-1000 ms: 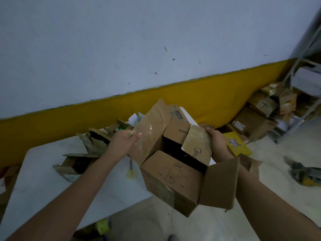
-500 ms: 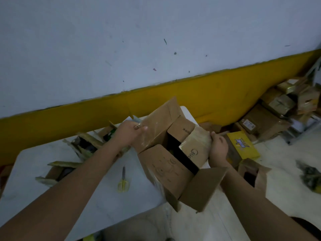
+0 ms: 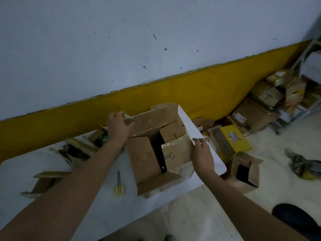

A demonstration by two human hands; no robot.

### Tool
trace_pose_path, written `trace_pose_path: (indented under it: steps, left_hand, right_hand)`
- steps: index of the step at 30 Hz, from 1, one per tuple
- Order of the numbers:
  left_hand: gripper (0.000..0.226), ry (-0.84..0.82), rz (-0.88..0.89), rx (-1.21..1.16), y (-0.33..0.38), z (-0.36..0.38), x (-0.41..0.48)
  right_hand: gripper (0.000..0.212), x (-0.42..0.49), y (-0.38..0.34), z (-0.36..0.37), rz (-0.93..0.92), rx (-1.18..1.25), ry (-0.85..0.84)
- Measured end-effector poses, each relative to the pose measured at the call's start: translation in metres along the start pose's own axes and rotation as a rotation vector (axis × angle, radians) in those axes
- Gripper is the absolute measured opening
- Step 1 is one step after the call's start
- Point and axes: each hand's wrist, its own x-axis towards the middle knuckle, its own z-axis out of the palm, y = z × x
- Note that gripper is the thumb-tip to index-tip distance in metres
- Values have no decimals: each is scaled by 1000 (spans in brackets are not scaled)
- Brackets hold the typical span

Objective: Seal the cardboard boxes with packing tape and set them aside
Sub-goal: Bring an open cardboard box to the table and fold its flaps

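Fingers of the left hand (image 3: 119, 126) curled over the top edge of the long flap (image 3: 149, 119), thumb on the inner face: a firm grip. Fingers of the right hand (image 3: 202, 153) bunched together, pinching the outer corner of the short flap (image 3: 176, 153), glossy with old tape. Holds both flaps apart and so leaves the cardboard box (image 3: 144, 159) wide open, dark inside, contents impossible to make out. Rests the box on the white table (image 3: 26, 162), near its right end.

Shows no fresh tape across the top seam and no tape roll anywhere in view; only yellow-handled scissors (image 3: 119, 186) lying just left of the box. Looks, then, like the very start for this box: flaps to fold down, seam to tape, box to set aside.

Leaves more work besides, judging by the open boxes (image 3: 76, 150) on the table's left side and the open brown box (image 3: 243, 173) on the floor. Hints at finished ones too: taped boxes (image 3: 267, 96) piled along the wall at right, though whether from this job cannot tell.
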Motion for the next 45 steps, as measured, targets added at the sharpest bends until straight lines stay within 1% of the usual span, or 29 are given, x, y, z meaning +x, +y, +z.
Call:
trace_pose_path:
  steps: [1, 2, 3, 4, 5, 6, 8, 10, 12, 13, 14, 16, 17, 19, 20, 24, 26, 27, 30, 32, 33, 36, 37, 38, 40, 41, 43, 44, 45]
  left_hand:
    - [37, 154, 72, 31, 2, -2, -11]
    - [32, 267, 174, 18, 8, -6, -24]
    - [24, 267, 283, -44, 15, -11, -38]
    - [18, 160, 376, -129, 23, -18, -54]
    - [17, -17, 429, -204, 30, -20, -70]
    - [20, -208, 444, -243, 37, -23, -87]
    - [40, -494, 405, -231, 43, -24, -119]
    - [67, -653, 399, -75, 41, -23, -142]
    - [82, -713, 472, 144, 33, -22, -156]
    - [81, -717, 491, 212, 28, -21, -159]
    - [72, -700, 494, 227, 21, -18, -159]
    - [39, -640, 462, 146, 11, -15, -152]
    - [28, -598, 436, 120, 7, -14, -145]
    - [24, -507, 429, 140, 1, -15, -131]
    - [23, -490, 427, 158, -1, -15, -125]
    - [24, -484, 399, 150, -3, -15, -117]
    - [24, -470, 389, 86, -9, -17, -121]
    - [25, -470, 374, 22, -15, -19, -123]
    - [39, -464, 270, -135, -44, -32, -136]
    - [47, -367, 165, -199, -79, -41, -149]
    - [44, -307, 69, -225, -102, -46, -158]
    - [29, -163, -262, -265, -181, -63, -200]
    - [28, -105, -374, -285, -207, -67, -217]
    - [29, -47, -499, -338, -232, -71, -234]
    - [29, 4, -756, -426, -279, -72, -262]
    - [27, -26, -864, -445, -303, -68, -273]
    - [21, -190, -991, -515, -345, -55, -288]
    - [26, -259, -1065, -522, -361, -46, -293]
    - [29, -285, -1141, -544, -375, -37, -296]
  right_hand:
    - [41, 2, -2, -3, -69, -51, 7]
    - [45, 3, -6, -6, -149, -81, 8]
    - [47, 6, -10, -9, -220, -107, -8]
    - [47, 9, -15, -11, -281, -134, -28]
    - [48, 12, -19, -12, -324, -162, -46]
    - [48, 15, -23, -13, -353, -197, -56]
    - [45, 21, -30, -12, -401, -280, -46]
    - [50, 26, -36, -11, -435, -315, -87]
    - [52, 30, -46, -11, -455, -313, -169]
    - [49, 32, -50, -12, -459, -307, -213]
    - [44, 35, -53, -13, -459, -289, -250]
    - [42, 40, -57, -23, -461, -216, -287]
    - [42, 41, -59, -32, -464, -165, -283]
    - [36, 42, -61, -52, -486, -68, -291]
    - [31, 41, -62, -61, -494, -53, -315]
    - [23, 28, -68, -80, -565, 3, -365]
    - [22, 24, -76, -77, -572, -43, -435]
    - [22, 22, -83, -74, -598, -94, -438]
    - [26, 18, -114, -54, -800, -141, -280]
    - [35, 7, -145, -37, -908, -100, -212]
    - [37, -1, -163, -26, -959, -68, -217]
    - [30, -38, -221, 3, -1139, 71, -267]
    - [32, -53, -239, 17, -1192, 93, -289]
    - [35, -69, -255, 33, -1229, 106, -322]
    - [35, -102, -280, 69, -1231, 159, -436]
    - [32, -119, -289, 89, -1200, 194, -517]
    - [26, -149, -297, 131, -1073, 182, -724]
    - [25, -162, -298, 150, -991, 141, -819]
    - [25, -173, -298, 168, -916, 90, -910]
